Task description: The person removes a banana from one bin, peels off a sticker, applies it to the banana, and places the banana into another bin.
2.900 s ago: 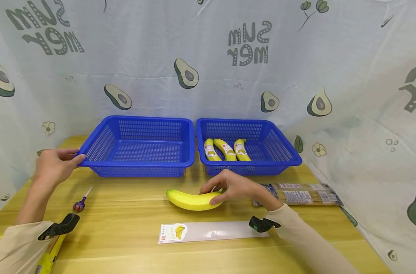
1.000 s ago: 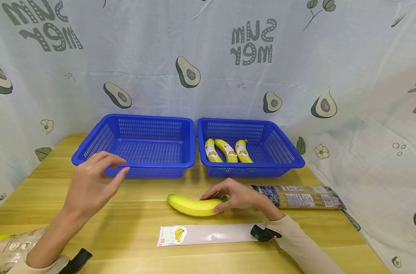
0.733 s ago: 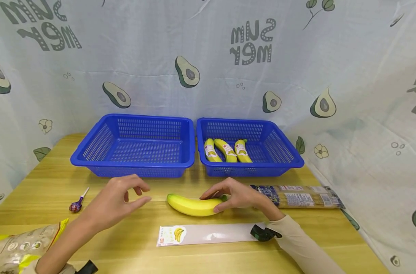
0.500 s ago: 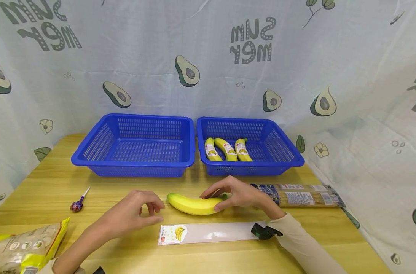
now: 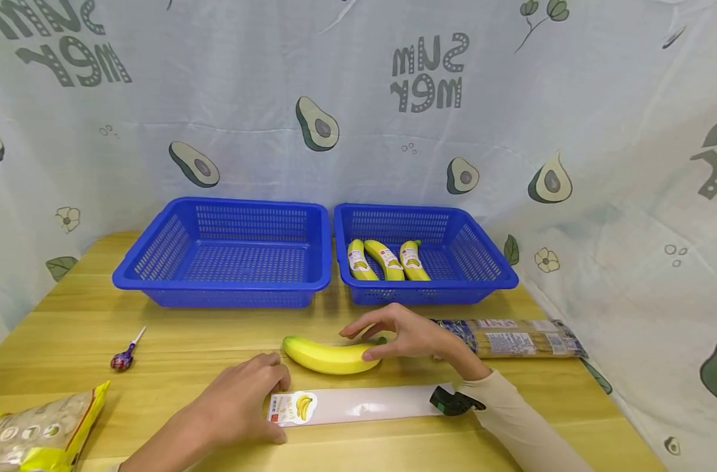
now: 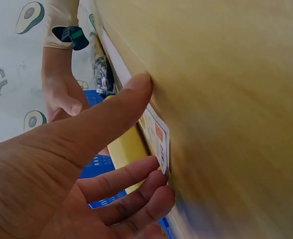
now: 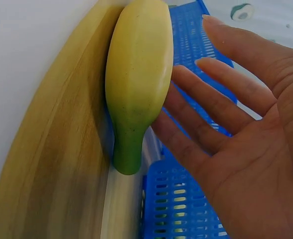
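Note:
A yellow banana [image 5: 328, 357] with green ends lies on the table. My right hand [image 5: 402, 335] hovers at its right end; in the right wrist view its fingers [image 7: 211, 102] are extended beside the banana, the thumb apart from it. Just in front lies a long pale strip [image 5: 376, 403] with a banana-picture sticker [image 5: 293, 408] at its left end. My left hand [image 5: 240, 400] is at that end, thumb on the near side and fingers on the far side. The left wrist view shows fingertips near the sticker's edge, with no clear pinch.
Behind stand two blue baskets: the left basket [image 5: 222, 287] and the right basket [image 5: 435, 286], which holds three stickered bananas [image 5: 388, 260]. A noodle-like packet [image 5: 512, 337] lies at right. At left are a lollipop [image 5: 124, 357] and a yellow-edged bag [image 5: 45, 429].
My left hand has left the left basket's rim and come down rightward to the strip's left end. The right hand's fingers have lifted a little from the banana, which lies nearly unmoved.

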The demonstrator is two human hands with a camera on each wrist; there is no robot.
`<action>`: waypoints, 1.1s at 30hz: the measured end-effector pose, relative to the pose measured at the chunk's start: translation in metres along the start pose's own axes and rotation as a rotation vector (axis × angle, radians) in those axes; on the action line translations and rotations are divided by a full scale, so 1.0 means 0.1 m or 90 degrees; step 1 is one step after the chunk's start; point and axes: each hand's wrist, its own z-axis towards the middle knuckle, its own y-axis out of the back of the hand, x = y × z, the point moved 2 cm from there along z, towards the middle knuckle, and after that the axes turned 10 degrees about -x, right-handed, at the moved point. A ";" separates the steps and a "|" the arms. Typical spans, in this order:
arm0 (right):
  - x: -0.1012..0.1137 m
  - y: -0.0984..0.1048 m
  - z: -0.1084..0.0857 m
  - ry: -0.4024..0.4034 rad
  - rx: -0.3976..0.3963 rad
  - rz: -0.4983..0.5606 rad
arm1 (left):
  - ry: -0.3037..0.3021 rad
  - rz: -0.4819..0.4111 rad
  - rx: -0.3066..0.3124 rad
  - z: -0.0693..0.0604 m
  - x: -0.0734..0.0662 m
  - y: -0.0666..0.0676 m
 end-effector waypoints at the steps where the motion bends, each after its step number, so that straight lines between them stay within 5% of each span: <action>1: 0.01 0.00 0.00 0.002 0.000 0.001 | 0.001 -0.004 -0.003 0.00 0.00 -0.01; 11: 0.03 -0.06 0.03 0.021 0.014 0.005 | 0.042 -0.076 0.014 0.02 0.04 -0.03; 23: 0.22 -0.04 -0.01 0.066 -0.018 -0.070 | 0.025 -0.147 0.021 0.05 -0.05 -0.03; 33: 0.43 -0.12 0.06 0.127 0.001 -0.082 | -0.003 -0.291 0.042 0.16 -0.09 0.04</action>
